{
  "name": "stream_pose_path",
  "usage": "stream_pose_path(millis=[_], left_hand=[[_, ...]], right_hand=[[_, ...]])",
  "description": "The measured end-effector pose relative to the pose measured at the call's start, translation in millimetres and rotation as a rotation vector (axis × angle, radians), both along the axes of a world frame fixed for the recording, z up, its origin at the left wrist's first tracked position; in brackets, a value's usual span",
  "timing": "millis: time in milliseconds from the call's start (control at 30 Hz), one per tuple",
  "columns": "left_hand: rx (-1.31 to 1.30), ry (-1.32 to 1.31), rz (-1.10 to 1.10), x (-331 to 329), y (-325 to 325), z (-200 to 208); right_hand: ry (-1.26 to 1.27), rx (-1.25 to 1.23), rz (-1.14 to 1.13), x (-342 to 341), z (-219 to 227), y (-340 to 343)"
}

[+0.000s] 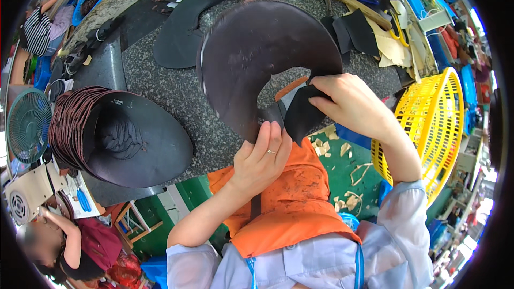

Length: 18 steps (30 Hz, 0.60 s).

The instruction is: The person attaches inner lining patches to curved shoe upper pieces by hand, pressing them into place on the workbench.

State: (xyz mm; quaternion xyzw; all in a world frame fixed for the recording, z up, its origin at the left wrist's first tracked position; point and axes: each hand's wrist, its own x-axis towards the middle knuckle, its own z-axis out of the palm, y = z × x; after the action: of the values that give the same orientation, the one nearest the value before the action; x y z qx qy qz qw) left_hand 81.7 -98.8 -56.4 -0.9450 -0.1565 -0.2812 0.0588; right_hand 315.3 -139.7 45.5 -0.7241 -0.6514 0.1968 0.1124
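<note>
A wide C-shaped piece of dark leather [251,37] is held up over the front part of the stone-topped table [142,69]. My left hand [265,152], with a ring on one finger, pinches the leather near its lower left end. My right hand [350,101] is closed on the opposite end, where a black flap [305,109] folds down between thumb and fingers. An orange-brown strip edge [292,88] and a grey patch show through the opening of the C. Behind it lies another curved black leather piece [179,35].
A thick nested stack of curved leather pieces [160,139] stands at the left. Far right on the table are a hammer [369,13], yellow-handled scissors [397,29] and leather scraps [356,32]. A yellow basket [452,123] stands at right; a fan [29,123] and a co-worker [67,238] are left.
</note>
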Motion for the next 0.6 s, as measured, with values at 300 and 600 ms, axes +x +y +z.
stream_pose_path(millis=[300, 600], left_hand=[[0.012, -0.017, -0.082, 1, 5, -2], [-0.16, -0.05, -0.133, -8, 2, 3]], right_hand=[[-0.044, 0.013, 0.105, -14, 28, -24], [0.108, 0.114, -0.246, -24, -16, 3]])
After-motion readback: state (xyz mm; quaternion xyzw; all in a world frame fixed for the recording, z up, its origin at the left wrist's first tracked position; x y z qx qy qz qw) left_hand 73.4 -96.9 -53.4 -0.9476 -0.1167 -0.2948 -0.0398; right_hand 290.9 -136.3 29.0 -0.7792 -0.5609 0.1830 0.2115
